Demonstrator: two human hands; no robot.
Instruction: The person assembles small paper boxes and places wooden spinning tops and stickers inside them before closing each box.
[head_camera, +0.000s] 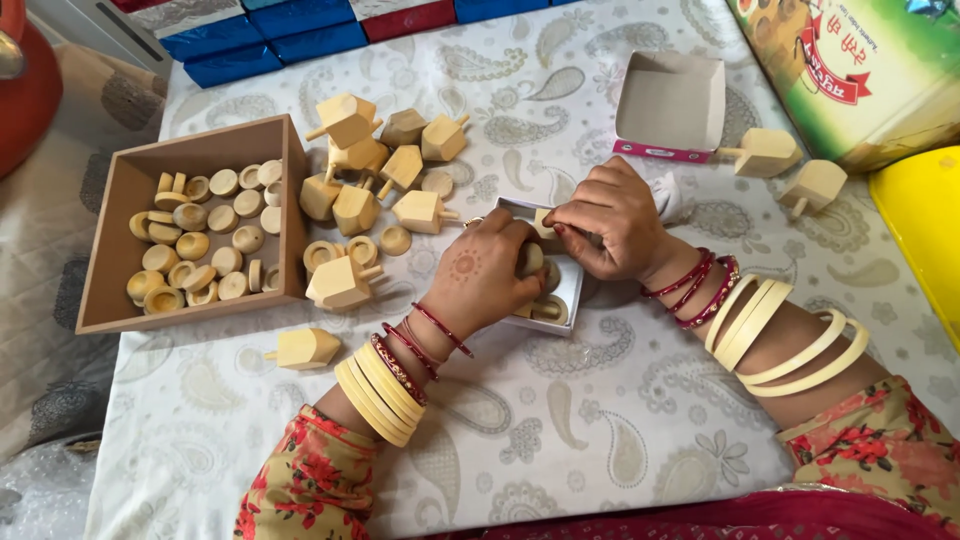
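Two bare hands meet over the middle of the paisley-printed white tablecloth (560, 420), which I see covering the whole work surface. Largest on it is the square, shallow wooden tray (130, 180) at the left, holding a heap of small round pale wooden caps (200, 245). Just right of the tray lies a loose pile of pale wooden spinning tops with faceted bodies and short stems (375, 165); one more top (303, 348) lies alone below the tray, and two others (790, 170) rest well apart at the upper right, near a large green printed carton (850, 70) and a yellow plastic edge (925, 230). An open, empty white cardboard box with a pink side (670, 105) sits above the hands. Between the hands is the small open white cardboard box (568, 290), already holding a few round wooden pieces. My left hand (480, 275) lies curled over the box's left part, its fingers bent around a rounded wooden piece (530, 260) inside it. My right hand (610, 220) is at the box's upper edge, fingers pinched together on a small pale wooden bit (545, 222). Both wrists carry red and cream bangles (385, 385). Along the top edge runs a row of blue and red boxes (300, 30).
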